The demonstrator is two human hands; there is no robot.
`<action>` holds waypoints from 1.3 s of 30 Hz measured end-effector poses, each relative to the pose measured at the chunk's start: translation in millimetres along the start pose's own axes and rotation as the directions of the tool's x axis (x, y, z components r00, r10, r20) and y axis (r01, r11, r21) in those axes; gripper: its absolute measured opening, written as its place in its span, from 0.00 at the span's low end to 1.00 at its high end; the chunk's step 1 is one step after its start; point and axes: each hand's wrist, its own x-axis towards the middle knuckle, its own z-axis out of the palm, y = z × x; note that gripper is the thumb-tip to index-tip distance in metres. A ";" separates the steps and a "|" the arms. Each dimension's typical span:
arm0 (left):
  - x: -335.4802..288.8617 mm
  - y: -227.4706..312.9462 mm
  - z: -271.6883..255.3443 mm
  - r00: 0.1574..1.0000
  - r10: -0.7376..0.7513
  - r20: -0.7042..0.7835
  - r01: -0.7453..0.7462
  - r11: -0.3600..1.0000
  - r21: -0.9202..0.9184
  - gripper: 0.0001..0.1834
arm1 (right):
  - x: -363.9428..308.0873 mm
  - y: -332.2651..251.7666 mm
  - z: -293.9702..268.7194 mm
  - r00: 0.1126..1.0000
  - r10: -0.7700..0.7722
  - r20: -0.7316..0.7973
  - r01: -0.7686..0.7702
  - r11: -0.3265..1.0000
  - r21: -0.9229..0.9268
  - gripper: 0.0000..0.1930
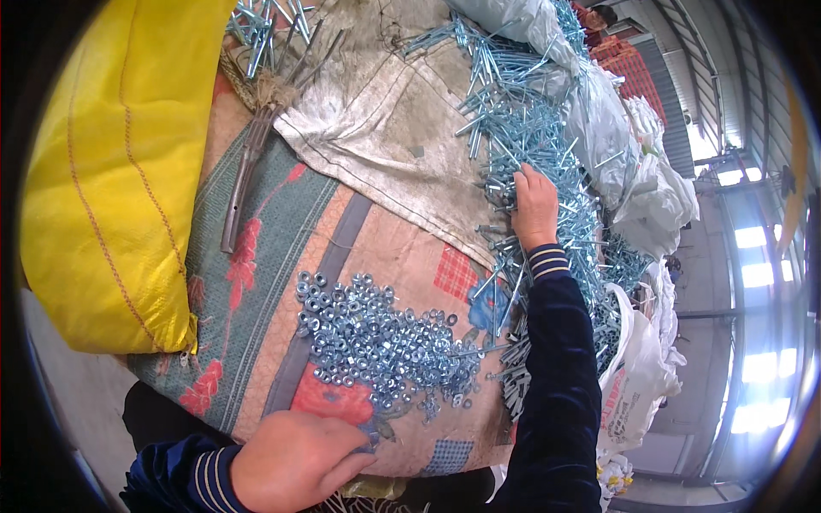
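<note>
My right hand [536, 207] reaches forward into a large heap of long, thin silvery-blue bolts [530, 128]. Its fingers are closed at the heap, and a bolt meets the fingertips. Close to the front edge of the patterned cloth [410, 231], my left hand [295, 462] is curled closed, thumb against the fingers. What it holds, if anything, is hidden. Between the two hands lies a spread pile of small shiny hex nuts [376, 329]. A few bolts lie loose at the pile's right side.
A yellow woven sack [120, 171] stands at the left. Beside it lies a bundle of metal rods [244, 179]. A stained whitish sheet [376, 111] covers the far part. White plastic bags [633, 188] line the right side. Another person [596, 17] is partly visible at the far right.
</note>
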 end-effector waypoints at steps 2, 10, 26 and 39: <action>-0.5 1.3 1.8 1.000 -0.019 -0.010 0.019 1.000 0.017 0.10 | 4.9 2.4 -1.4 0.992 -0.109 -0.068 0.108 0.994 -0.016 0.35; 4.2 -17.5 10.4 0.999 0.002 0.050 -0.005 0.998 0.060 0.11 | 35.6 -12.6 10.7 0.998 0.006 -0.056 -0.006 1.000 -0.009 0.21; 1.1 -18.4 12.8 1.000 0.003 -0.030 -0.001 0.998 0.056 0.10 | 13.4 -27.0 -3.3 0.999 0.013 -0.039 -0.011 0.998 0.057 0.32; -3.8 -18.8 16.1 0.998 0.040 -0.051 -0.034 0.994 0.108 0.09 | 22.5 -11.4 -9.8 0.996 -0.082 0.021 0.072 0.954 0.290 0.21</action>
